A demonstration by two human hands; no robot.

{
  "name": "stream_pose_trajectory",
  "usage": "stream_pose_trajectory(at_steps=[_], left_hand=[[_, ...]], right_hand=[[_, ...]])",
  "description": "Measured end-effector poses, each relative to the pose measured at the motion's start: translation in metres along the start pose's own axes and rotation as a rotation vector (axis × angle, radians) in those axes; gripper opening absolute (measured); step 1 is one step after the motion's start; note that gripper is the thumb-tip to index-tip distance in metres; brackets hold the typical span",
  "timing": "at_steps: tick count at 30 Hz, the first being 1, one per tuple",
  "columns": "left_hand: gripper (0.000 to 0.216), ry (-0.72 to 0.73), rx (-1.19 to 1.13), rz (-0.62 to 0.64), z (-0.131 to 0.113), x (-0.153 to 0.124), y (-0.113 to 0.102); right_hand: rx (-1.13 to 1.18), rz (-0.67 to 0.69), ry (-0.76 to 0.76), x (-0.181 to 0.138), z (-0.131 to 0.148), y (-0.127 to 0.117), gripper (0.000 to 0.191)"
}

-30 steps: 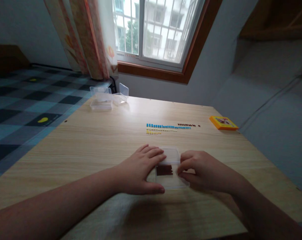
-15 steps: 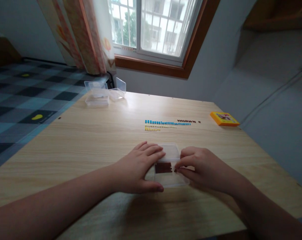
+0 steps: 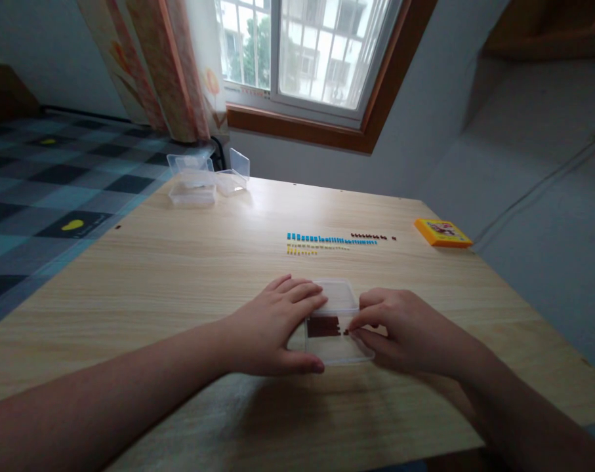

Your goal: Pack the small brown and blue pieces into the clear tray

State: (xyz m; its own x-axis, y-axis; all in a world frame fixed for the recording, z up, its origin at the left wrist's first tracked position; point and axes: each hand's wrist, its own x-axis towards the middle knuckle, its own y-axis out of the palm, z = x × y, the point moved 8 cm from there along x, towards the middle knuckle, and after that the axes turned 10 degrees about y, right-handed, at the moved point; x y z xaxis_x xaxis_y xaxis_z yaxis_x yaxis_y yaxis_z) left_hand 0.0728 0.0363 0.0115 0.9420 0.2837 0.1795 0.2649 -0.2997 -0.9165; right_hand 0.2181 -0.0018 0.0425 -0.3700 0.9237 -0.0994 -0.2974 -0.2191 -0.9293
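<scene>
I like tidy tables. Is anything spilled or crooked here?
Nothing looks spilled or broken. The beads lie in neat rows, the brown patch sits flat in the clear tray between the left hand and right hand, and the orange box lies flat.

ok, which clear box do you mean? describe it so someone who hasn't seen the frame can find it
On the wooden table, go to the near side, where the person's left hand and right hand almost meet. The clear flat box lies between them, under the left fingers. Unlike the clear containers at the far left corner, it holds a dark brown patch of small pieces.
</scene>
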Motion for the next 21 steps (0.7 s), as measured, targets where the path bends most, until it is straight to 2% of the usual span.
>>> stream_pose_trajectory(at_steps=[7,21], left_hand=[[0.091,0.003,0.004,-0.003,0.0005,0.0003,0.0011],[0.092,0.011,0.014,-0.011,0.0007,0.0011,0.0018]], right_hand=[[-0.017,-0.063,0.066,0.0024,-0.002,0.0012,0.014],[-0.021,-0.048,0.028,0.0042,0.0002,0.0052,0.021]])
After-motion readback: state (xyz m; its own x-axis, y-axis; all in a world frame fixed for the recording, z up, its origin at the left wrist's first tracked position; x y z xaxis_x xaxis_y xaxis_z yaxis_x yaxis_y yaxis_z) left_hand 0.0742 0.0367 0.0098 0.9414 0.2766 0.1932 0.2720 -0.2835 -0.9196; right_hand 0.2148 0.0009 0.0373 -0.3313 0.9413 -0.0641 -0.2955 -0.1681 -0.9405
